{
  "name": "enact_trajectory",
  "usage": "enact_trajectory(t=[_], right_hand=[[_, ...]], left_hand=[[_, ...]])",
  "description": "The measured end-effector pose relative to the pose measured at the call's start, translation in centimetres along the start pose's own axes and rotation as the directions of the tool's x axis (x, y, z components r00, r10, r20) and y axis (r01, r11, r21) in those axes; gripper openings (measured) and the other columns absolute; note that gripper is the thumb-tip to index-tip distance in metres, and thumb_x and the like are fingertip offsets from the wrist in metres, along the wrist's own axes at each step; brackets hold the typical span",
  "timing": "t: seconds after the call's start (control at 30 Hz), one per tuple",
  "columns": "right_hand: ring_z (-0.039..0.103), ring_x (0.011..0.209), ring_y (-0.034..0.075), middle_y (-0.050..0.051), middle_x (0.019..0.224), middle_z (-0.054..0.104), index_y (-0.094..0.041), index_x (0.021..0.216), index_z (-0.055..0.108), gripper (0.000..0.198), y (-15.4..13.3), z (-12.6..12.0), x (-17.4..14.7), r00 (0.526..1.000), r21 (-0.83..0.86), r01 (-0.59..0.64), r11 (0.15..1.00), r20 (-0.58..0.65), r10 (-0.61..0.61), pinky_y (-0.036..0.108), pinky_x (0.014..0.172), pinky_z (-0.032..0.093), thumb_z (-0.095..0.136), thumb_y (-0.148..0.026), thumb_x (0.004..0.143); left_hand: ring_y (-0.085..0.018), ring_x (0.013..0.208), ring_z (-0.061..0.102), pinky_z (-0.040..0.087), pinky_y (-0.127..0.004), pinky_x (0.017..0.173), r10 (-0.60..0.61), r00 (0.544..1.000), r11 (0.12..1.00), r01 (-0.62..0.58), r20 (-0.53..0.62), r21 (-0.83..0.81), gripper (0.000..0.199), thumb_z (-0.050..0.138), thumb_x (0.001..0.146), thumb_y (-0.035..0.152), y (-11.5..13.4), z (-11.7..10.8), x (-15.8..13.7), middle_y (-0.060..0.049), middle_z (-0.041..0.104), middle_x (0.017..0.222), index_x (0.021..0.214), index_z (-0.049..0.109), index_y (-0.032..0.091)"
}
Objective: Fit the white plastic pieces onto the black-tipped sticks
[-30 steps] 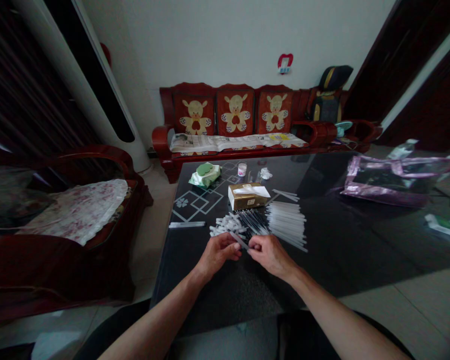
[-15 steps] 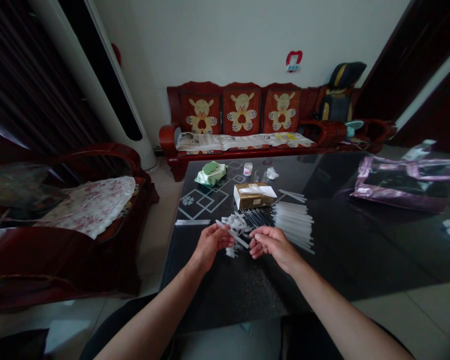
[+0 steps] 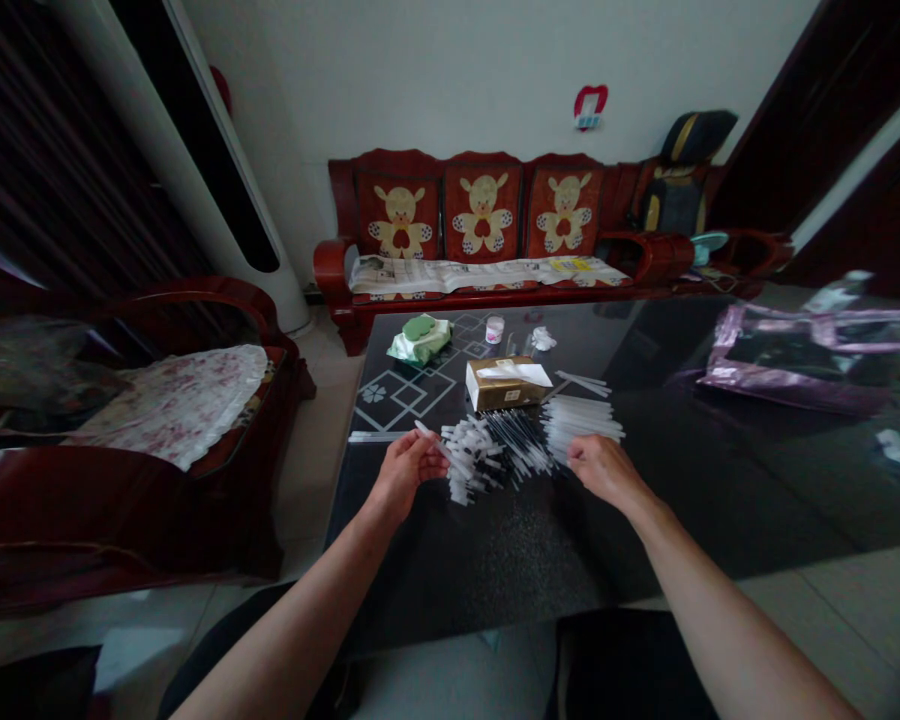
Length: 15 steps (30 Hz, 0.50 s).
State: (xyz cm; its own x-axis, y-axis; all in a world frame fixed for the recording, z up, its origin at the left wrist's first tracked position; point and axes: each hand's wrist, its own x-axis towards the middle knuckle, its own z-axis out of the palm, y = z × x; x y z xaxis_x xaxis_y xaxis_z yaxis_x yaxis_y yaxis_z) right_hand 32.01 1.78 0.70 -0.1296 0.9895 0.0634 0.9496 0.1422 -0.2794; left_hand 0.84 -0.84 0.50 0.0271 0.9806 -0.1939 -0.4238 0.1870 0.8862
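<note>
My left hand (image 3: 406,468) is closed around a slim white pen barrel (image 3: 424,430), which points up and left from the fingers. Right beside that hand lies a heap of short white pen caps (image 3: 474,448). Black pen refills (image 3: 521,440) are spread between the caps and a stack of long white pen barrels (image 3: 581,418). At the near edge of this stack is my right hand (image 3: 604,467), its fingers bent together against the barrel ends. What sits between those fingertips is hidden.
Behind the parts stands a tissue box (image 3: 506,385) on the dark table (image 3: 495,580). A green wipes pack (image 3: 420,340), a small white cup (image 3: 494,330) and a crumpled tissue (image 3: 544,339) are farther back. A purple-edged clear bag (image 3: 802,355) lies at right.
My right hand has moved right, from beside the left hand to the stack of white barrels. My left hand has shifted slightly left, keeping its pen barrel.
</note>
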Motion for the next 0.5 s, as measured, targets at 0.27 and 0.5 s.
enact_trajectory(t=[0.27,0.5], right_hand=[[0.062,0.080,0.019,0.006,0.079,0.068,-0.019,0.071,0.066,0.011,1.5,1.2,-1.0,0.989,-0.151,0.000,0.989,0.147,0.023,0.024,0.064,0.036,0.056,-0.016,0.073],[0.061,0.088,0.021,0.007,0.086,0.067,-0.019,0.078,0.065,0.011,1.2,2.0,-0.8,0.988,-0.218,0.018,0.976,0.155,0.017,0.026,0.068,0.035,0.056,-0.014,0.074]], left_hand=[[-0.015,0.062,0.065,0.053,-0.026,0.058,-0.038,0.991,0.995,0.026,0.132,0.092,0.032,0.065,0.077,0.038,-0.9,0.4,-0.3,-0.007,0.067,0.079,0.094,0.058,0.013],[-0.016,0.068,0.064,0.052,-0.027,0.059,-0.061,0.948,0.986,0.009,0.313,0.167,0.035,0.064,0.077,0.043,-0.9,1.1,-1.2,-0.010,0.067,0.086,0.095,0.058,0.013]])
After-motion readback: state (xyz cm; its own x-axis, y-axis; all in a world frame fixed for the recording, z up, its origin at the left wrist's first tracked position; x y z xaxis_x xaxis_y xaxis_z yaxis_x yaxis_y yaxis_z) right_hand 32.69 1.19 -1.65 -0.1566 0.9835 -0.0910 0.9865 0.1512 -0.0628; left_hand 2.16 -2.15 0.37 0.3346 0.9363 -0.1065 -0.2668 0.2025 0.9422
